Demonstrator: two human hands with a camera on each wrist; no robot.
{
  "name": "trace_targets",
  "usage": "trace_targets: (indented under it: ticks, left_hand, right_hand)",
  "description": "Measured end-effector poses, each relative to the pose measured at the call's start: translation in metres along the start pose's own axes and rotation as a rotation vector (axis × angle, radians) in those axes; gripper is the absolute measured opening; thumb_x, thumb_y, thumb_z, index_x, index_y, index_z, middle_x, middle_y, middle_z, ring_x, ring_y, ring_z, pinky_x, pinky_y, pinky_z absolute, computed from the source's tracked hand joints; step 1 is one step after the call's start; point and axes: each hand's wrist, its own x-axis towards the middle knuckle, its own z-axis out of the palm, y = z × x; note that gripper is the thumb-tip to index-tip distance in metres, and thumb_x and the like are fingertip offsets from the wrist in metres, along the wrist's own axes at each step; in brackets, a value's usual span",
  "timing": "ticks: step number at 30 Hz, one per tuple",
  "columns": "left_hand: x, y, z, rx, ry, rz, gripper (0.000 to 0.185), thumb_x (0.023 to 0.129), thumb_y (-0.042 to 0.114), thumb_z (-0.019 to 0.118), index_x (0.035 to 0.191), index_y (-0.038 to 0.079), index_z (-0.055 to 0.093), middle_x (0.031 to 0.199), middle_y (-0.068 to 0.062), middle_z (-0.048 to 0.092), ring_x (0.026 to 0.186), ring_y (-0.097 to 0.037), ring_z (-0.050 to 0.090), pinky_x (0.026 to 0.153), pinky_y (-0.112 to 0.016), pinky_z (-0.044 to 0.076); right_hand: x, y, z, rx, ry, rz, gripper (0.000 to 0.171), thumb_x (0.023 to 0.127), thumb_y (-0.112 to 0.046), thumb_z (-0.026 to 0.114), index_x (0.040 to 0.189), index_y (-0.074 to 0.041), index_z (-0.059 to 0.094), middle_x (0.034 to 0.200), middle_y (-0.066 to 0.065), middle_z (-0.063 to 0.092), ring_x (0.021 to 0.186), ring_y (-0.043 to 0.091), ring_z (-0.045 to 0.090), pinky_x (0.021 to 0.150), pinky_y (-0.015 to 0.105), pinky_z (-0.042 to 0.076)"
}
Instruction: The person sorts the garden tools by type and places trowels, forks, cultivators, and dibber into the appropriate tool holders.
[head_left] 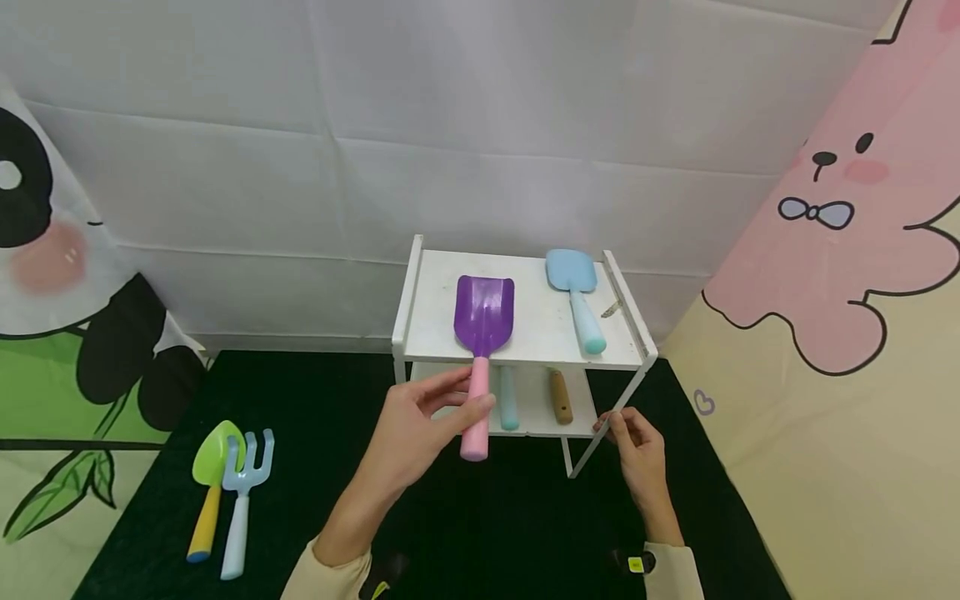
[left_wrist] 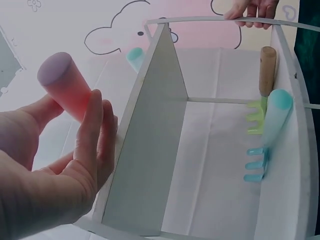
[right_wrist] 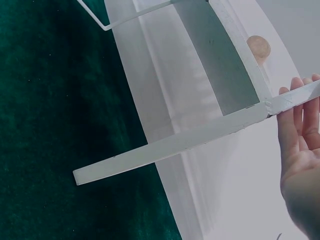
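My left hand pinches the pink handle of a purple toy shovel, its blade over the front of a white two-tier rack's top board. Whether blade and board touch, I cannot tell. On the right of that board lies a light-blue toy spade, handle forward. My right hand holds the rack's right front leg between thumb and fingers. On the lower board are a green toy rake with a wooden handle and a blue toy rake with a pale teal handle.
At the left of the dark green cloth lie a green trowel with a yellow handle and a light-blue fork, their heads overlapping. White fabric hangs behind the rack. Printed cartoon panels stand on both sides.
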Motion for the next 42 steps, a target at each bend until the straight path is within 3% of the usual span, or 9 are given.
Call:
trace_targets:
  ticks: [7,16,25,42]
  left_hand:
    - [0.009,0.011,0.0,0.012,0.002,-0.017,0.05,0.095,0.029,0.076,0.139,0.007,0.063,0.125,-0.01,0.07,0.11,-0.022,0.069,0.096,-0.027,0.055]
    - [0.022,0.023,0.002,0.069,0.041,-0.074,0.053,0.095,0.036,0.076,0.138,0.008,0.065,0.126,-0.007,0.07,0.113,-0.023,0.068,0.1,-0.035,0.055]
    - [0.035,0.035,0.003,0.096,0.005,-0.139,0.061,0.093,0.046,0.075,0.138,0.007,0.064,0.125,-0.006,0.072,0.117,-0.022,0.068,0.101,-0.039,0.054]
    - [0.063,0.049,0.01,0.1,-0.005,-0.145,0.052,0.096,0.041,0.073,0.132,0.004,0.068,0.117,-0.01,0.073,0.104,-0.023,0.069,0.095,-0.037,0.057]
  right_hand:
    - [0.0,-0.002,0.002,-0.003,0.021,0.001,0.024,0.109,-0.008,0.05,0.099,0.01,0.061,0.098,0.009,0.072,0.093,0.013,0.069,0.088,0.023,0.057]
    - [-0.001,-0.003,0.002,-0.001,0.033,0.023,0.025,0.109,-0.009,0.05,0.098,0.011,0.061,0.097,0.006,0.072,0.093,0.013,0.07,0.089,0.023,0.057]
    - [-0.001,-0.002,0.001,-0.01,0.028,0.017,0.025,0.109,-0.008,0.049,0.099,0.011,0.061,0.098,0.005,0.072,0.093,0.012,0.069,0.088,0.022,0.057]
    - [-0.001,-0.001,0.001,0.019,0.008,-0.004,0.025,0.11,-0.008,0.048,0.099,0.012,0.06,0.099,0.012,0.071,0.093,0.013,0.07,0.09,0.023,0.057]
